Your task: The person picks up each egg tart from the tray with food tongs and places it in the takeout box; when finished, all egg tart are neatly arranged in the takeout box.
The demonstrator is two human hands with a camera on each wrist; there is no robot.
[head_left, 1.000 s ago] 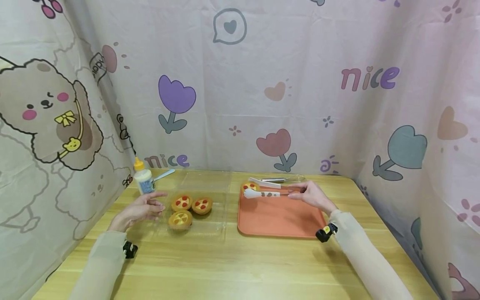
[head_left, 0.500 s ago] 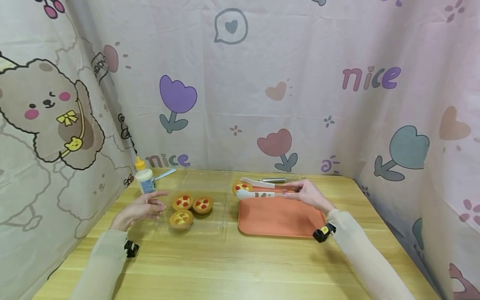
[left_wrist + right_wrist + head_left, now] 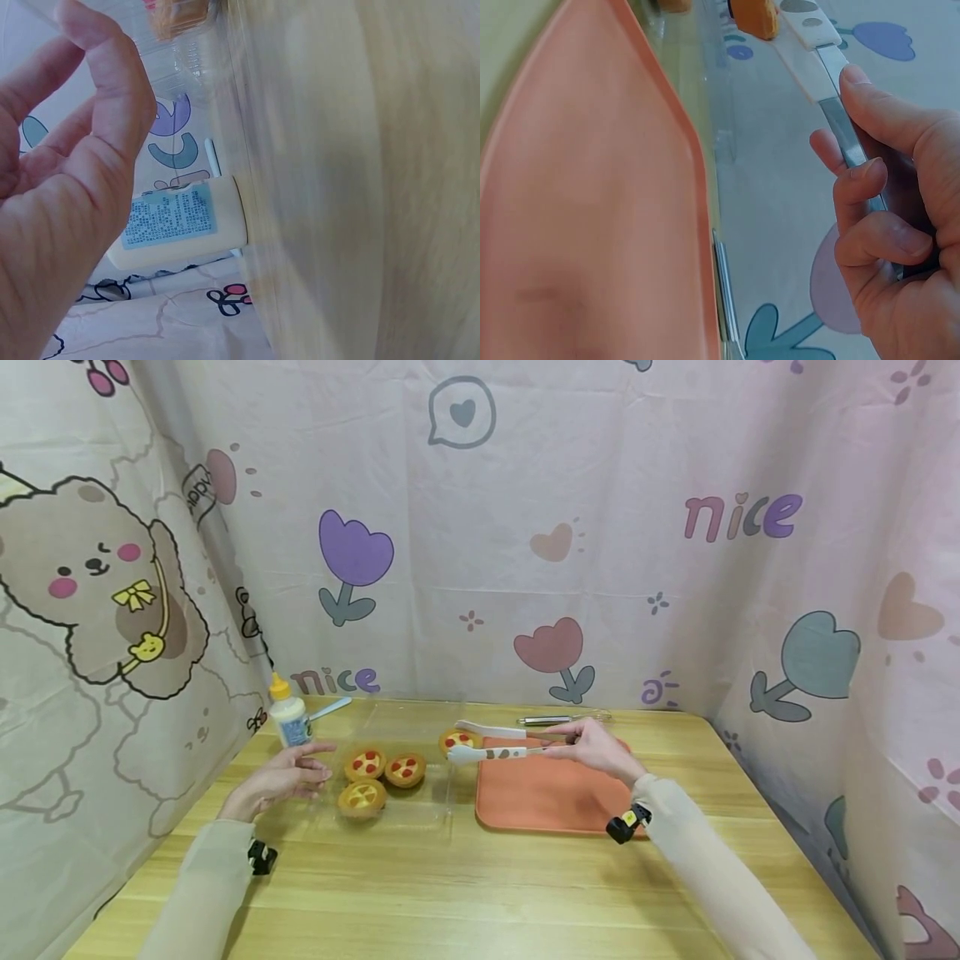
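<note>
Tart (image 3: 459,742), likely light and firm, hangs in tongs (image 3: 491,753) just left of the tray (image 3: 555,793); right hand (image 3: 600,752) pinches the tongs, left hand (image 3: 279,778) looks relaxed. Its sides seem safest to grip.

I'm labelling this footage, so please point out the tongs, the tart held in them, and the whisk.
tongs (image 3: 504,753), head view: patterned near arm
held tart (image 3: 458,742), head view: red-dotted top
whisk (image 3: 552,720), head view: metal handle

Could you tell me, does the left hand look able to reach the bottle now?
Probably yes: the left hand seems to hold nothing, the bottle stands close beyond it, and nothing visible blocks the way between them.
</note>
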